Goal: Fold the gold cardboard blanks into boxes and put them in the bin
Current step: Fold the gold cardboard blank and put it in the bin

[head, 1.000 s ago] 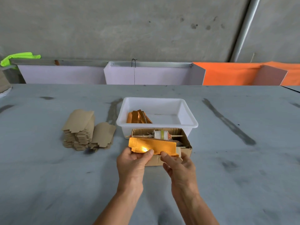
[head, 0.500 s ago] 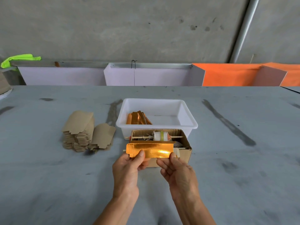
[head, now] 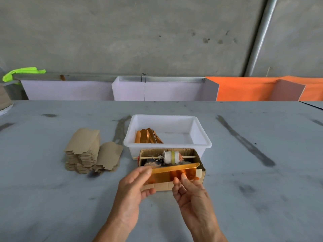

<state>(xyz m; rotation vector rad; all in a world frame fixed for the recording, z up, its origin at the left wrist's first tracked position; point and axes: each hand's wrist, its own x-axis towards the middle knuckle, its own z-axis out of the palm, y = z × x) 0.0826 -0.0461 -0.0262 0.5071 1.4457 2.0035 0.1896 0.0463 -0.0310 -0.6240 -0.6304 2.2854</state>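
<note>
A gold cardboard blank (head: 172,173) is held between both hands, partly opened so its inner gold faces show, just in front of a small brown carton. My left hand (head: 133,186) grips its left end, thumb on top. My right hand (head: 189,191) pinches its lower right edge with fingertips. The white plastic bin (head: 201,137) stands behind, with several folded gold boxes (head: 147,136) lying in its left part. A stack of flat blanks (head: 83,151), brown side up, sits to the left on the table.
The small open brown carton (head: 201,165) holds a white spool on a stick and odd bits, touching the bin's front. White and orange boards (head: 157,89) line the grey table's far edge below a concrete wall.
The blank has gone from flat and level to partly opened, its right end tilted up. Both hands shifted slightly right and closer to the carton.
</note>
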